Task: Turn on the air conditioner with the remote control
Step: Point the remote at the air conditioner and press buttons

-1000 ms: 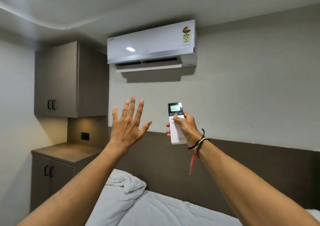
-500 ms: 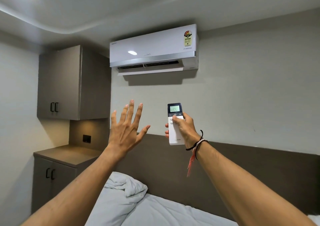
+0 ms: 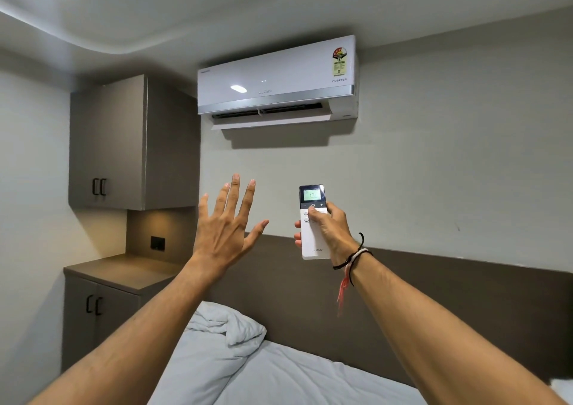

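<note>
A white split air conditioner (image 3: pixel 279 78) hangs high on the far wall, its lower flap tilted open and two small lights showing on its front panel. My right hand (image 3: pixel 330 229) holds a slim white remote control (image 3: pixel 313 237) upright and aimed at the unit, thumb resting on the buttons just below the lit screen. My left hand (image 3: pixel 228 227) is raised beside it to the left, fingers spread and holding nothing.
A grey wall cabinet (image 3: pixel 124 144) and a low cabinet with a countertop (image 3: pixel 114 272) fill the left corner. A dark headboard (image 3: pixel 465 305) runs along the wall. A bed with a white crumpled duvet (image 3: pixel 235 342) lies below my arms.
The remote's screen reading has changed. My view has tilted up a little, so the air conditioner sits lower in the frame. Both hands stay raised in nearly the same pose.
</note>
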Available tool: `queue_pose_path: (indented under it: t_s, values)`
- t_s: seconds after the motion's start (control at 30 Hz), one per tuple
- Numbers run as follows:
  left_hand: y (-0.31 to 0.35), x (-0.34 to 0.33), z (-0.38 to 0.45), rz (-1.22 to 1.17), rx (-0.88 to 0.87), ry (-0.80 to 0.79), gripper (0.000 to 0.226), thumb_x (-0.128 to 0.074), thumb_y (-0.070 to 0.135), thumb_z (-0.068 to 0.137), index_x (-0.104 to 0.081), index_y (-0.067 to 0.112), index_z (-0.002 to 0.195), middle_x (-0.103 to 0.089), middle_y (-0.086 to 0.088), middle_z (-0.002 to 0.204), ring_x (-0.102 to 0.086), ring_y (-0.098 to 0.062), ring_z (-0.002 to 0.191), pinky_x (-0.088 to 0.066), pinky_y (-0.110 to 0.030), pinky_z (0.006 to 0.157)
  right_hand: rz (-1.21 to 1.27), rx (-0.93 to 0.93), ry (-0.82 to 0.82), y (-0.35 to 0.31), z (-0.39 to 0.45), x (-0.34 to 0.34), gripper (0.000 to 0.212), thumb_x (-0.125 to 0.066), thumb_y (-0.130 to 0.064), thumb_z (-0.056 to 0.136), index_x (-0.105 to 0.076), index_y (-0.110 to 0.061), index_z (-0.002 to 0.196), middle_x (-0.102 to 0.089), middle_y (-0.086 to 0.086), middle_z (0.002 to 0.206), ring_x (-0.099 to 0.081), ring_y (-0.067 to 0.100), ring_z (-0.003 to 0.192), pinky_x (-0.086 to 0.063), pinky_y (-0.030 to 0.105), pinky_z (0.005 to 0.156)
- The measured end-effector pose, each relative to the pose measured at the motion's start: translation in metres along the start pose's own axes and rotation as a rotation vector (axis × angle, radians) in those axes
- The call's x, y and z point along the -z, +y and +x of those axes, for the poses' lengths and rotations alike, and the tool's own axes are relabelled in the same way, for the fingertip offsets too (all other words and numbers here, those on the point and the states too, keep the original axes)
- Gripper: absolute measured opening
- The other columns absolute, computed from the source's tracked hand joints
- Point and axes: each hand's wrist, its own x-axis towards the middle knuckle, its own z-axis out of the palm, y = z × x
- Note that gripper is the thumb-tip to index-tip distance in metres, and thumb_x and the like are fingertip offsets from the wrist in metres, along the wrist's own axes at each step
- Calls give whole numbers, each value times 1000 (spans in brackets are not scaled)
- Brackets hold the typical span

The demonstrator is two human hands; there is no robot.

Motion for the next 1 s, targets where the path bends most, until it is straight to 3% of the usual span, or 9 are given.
queue_pose_path:
  t_s: [1.0]
  values:
    - [1, 16, -17, -6, -9, -15, 87, -16, 73, 92, -19, 21, 163, -23, -17, 168, -40, -38, 148, -35, -67, 114, -13, -31, 28, -6, -25, -4, 25, -53, -15, 100, -52, -5, 123, -69, 22, 84, -65, 33, 55, -58, 36, 50]
